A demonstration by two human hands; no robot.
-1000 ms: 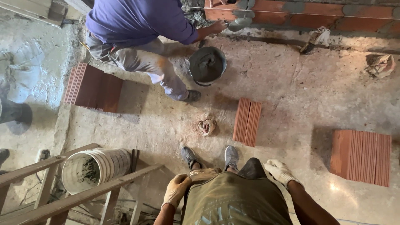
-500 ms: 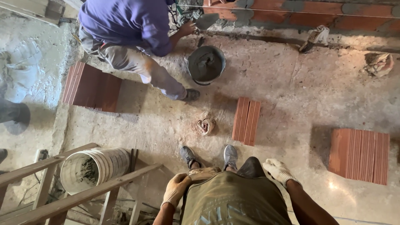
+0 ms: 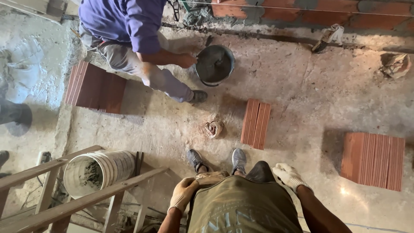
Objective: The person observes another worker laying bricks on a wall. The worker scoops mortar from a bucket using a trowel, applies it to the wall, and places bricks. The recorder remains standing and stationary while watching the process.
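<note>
I look straight down at my own body and feet on a dusty concrete floor. My left hand (image 3: 183,193), in a dirty work glove, rests at my hip with nothing in it. My right hand (image 3: 288,175), also gloved, hangs beside my other hip, fingers loosely curled and empty. A ribbed red brick (image 3: 255,123) lies on the floor just ahead of my shoes. A crumpled rag (image 3: 212,128) sits to its left. A co-worker in a purple shirt (image 3: 129,26) crouches at the top and reaches a hand into a black mortar bucket (image 3: 214,64).
A white bucket (image 3: 97,171) lies on its side under a wooden trestle (image 3: 82,185) at the lower left. Brick stacks stand at the left (image 3: 95,88) and right (image 3: 373,160). A brick wall course (image 3: 310,11) runs along the top, with a trowel (image 3: 326,38) below it.
The co-worker has turned from the wall and brought a hand down to the mortar bucket. My hands have stayed at my hips.
</note>
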